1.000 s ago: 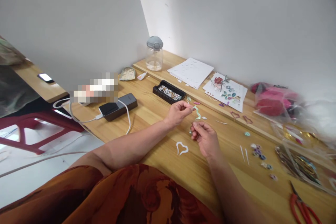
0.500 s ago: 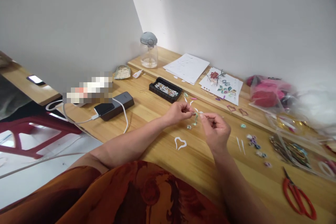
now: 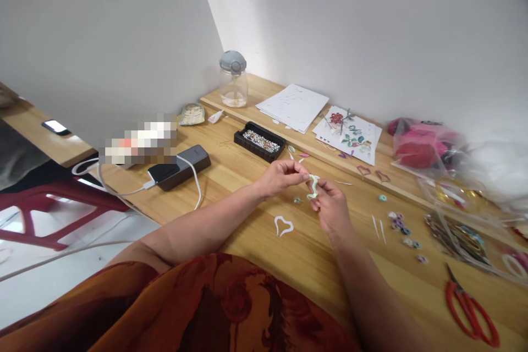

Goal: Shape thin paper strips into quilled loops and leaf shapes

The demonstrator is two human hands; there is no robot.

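A small pale green curved strip [image 3: 315, 187] hangs between my hands above the wooden table. My left hand [image 3: 285, 177] pinches its upper end between thumb and finger. Close on its right side, my right hand [image 3: 330, 203] has its fingers pressed together at the strip. Below them on the table lies a white heart-shaped outline [image 3: 284, 225], with its lower tip parted. A small round coil [image 3: 297, 200] rests just under my left hand. Two thin white strips [image 3: 378, 228] lie to the right of my right hand.
A black tray of beads [image 3: 259, 140] stands behind my hands. Red-handled scissors [image 3: 470, 308] lie at the right front, near several small coils [image 3: 399, 221]. Farther back are paper sheets [image 3: 292, 107], a clear jar [image 3: 234, 80] and a power bank [image 3: 185, 165] at the left.
My right hand has moved left and closer to my left hand, and its fingers now meet at the green strip. The strip has shifted slightly right and shows more fully.
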